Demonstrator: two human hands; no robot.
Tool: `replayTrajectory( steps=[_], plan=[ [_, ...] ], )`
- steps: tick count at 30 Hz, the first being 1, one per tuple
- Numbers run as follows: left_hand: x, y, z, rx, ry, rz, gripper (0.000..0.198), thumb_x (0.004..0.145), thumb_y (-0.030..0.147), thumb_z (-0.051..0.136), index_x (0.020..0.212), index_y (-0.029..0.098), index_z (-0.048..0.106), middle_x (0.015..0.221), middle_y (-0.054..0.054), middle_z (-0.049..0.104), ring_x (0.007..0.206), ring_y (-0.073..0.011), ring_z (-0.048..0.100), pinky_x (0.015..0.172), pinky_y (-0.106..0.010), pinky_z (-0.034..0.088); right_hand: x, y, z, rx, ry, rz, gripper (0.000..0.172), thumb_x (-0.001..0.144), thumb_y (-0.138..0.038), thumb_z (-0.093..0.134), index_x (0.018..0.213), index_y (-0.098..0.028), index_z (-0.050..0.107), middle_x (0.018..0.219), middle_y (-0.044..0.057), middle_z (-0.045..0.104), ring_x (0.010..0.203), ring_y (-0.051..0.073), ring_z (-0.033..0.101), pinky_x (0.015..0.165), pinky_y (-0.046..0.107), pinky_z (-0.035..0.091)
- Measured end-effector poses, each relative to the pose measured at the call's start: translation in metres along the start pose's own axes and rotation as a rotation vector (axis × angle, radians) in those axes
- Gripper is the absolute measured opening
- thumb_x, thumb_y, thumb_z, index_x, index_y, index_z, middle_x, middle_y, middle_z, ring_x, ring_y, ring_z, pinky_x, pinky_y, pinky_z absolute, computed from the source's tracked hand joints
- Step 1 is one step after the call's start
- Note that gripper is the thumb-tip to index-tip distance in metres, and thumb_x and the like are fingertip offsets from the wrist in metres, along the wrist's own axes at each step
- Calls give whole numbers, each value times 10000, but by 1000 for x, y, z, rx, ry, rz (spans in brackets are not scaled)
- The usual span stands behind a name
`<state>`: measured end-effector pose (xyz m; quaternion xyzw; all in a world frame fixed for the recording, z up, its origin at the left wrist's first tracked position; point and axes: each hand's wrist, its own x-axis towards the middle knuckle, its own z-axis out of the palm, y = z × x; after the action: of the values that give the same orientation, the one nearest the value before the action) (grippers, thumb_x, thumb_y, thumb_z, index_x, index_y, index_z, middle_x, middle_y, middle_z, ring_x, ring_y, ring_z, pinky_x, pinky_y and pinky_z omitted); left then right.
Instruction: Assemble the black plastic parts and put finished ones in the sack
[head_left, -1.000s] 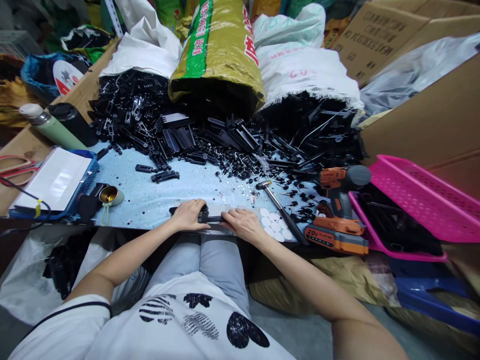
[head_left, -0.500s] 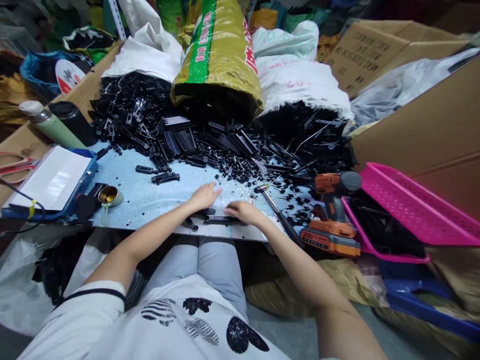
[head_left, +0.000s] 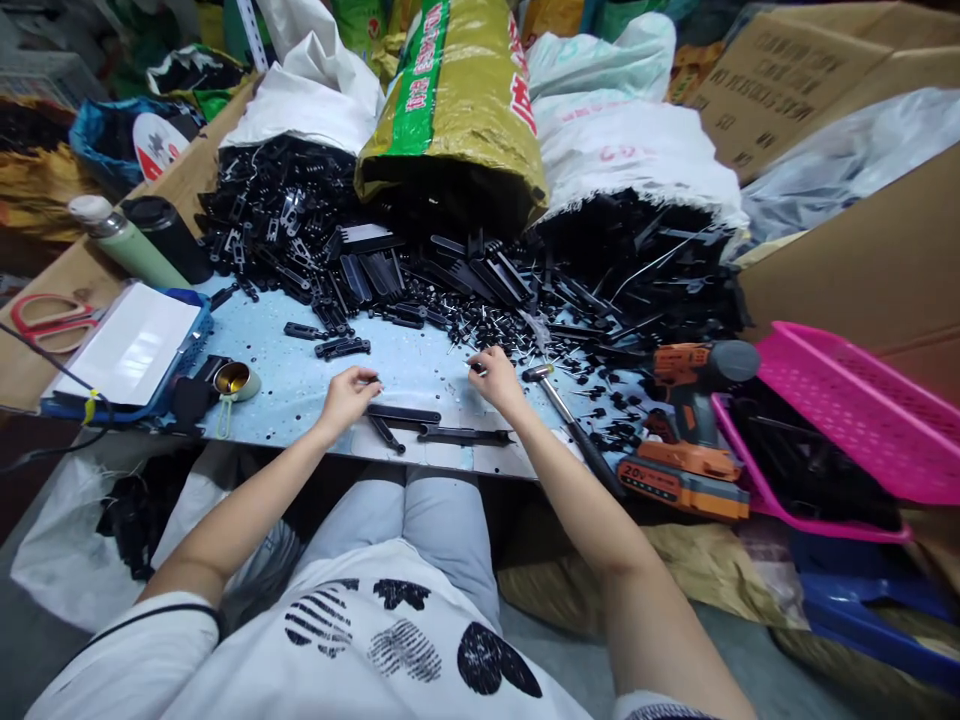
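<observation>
My left hand (head_left: 347, 393) hovers over the light blue table (head_left: 300, 385) with its fingers curled in a pinch; what it holds is too small to name. My right hand (head_left: 496, 379) reaches to the edge of the heap of small black screws and plastic parts (head_left: 480, 335), pinching a small dark piece. Between and below the hands lie long black plastic strips (head_left: 465, 436), one of them (head_left: 403, 413) just right of the left hand. A hammer (head_left: 570, 425) lies right of my right hand.
An orange cordless drill (head_left: 686, 420) and a pink basket (head_left: 847, 420) sit at the right. Open sacks (head_left: 457, 110) spill black parts at the back. At the left are a blue tray with a white box (head_left: 127, 345), a small brass cup (head_left: 234, 380), bottles (head_left: 131, 245) and red scissors (head_left: 52, 315).
Both hands left the black strips at the table's front edge. The left moved up then drew back into a pinch; the right reached forward to the heap of small parts.
</observation>
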<state>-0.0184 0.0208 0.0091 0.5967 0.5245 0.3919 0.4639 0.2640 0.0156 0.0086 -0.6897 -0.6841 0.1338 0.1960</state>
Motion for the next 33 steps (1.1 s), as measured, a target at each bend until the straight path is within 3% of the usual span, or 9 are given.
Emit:
replayTrajectory(
  steps=[3,6,9,12,16,21,27,31,33],
  plan=[
    [-28,-15,-19,-107,44,-77,269,711,317,642,890,127,576,848,-77,668,766,-189,678,745,-319,519,-26,-10,-10,262,-82,-90,216,806,-259,551,953,-161,675,939,77,634,777,165,597,759,294,470],
    [-37,-15,-19,39,80,-5,226,745,311,616,891,143,581,895,-77,668,795,-187,673,752,-310,515,-42,-27,-17,395,-192,-84,206,782,-289,609,940,-179,682,878,50,681,756,166,618,748,294,481],
    [-38,-8,-18,249,26,115,139,788,254,572,895,167,591,915,-63,672,811,-184,662,748,-305,513,-48,-41,-21,426,-314,-106,174,775,-262,623,910,-175,689,902,45,693,786,161,634,748,268,486],
    [-41,-3,-18,443,-28,247,105,814,193,536,900,179,596,911,-58,678,824,-190,652,755,-319,511,-47,-52,-25,321,-368,-130,158,782,-212,621,916,-165,689,886,46,699,781,159,641,730,249,484],
    [-48,-5,-13,711,11,491,148,864,163,488,945,178,611,945,-76,683,880,-212,646,796,-361,490,-44,-68,-30,54,-360,-222,162,796,-134,591,914,-165,697,948,64,696,850,189,645,779,261,469],
    [-47,-13,-12,836,16,803,215,913,164,430,1056,144,588,979,-107,687,935,-206,643,815,-356,489,-43,-76,-28,-100,-417,-312,193,806,-116,574,945,-182,691,963,58,695,892,206,644,773,253,456],
    [-34,-28,-23,808,-39,916,242,920,150,389,1056,138,589,932,-111,695,863,-187,658,761,-344,518,-53,-63,-14,-62,-334,-303,186,827,-157,580,994,-185,657,866,51,691,796,191,648,695,254,470],
    [-35,-44,-32,824,-101,991,329,908,94,319,1108,130,577,1024,-137,677,952,-187,642,788,-351,512,-73,-46,6,93,-168,-428,212,893,-225,508,1056,-192,640,1011,70,670,934,180,624,837,290,485],
    [-37,-46,-34,836,-126,964,354,898,75,312,1131,128,573,1037,-143,674,961,-186,638,789,-354,498,-81,-35,17,117,-77,-489,288,911,-297,485,1155,-195,598,1108,89,635,1014,189,588,886,316,478]
  ],
)
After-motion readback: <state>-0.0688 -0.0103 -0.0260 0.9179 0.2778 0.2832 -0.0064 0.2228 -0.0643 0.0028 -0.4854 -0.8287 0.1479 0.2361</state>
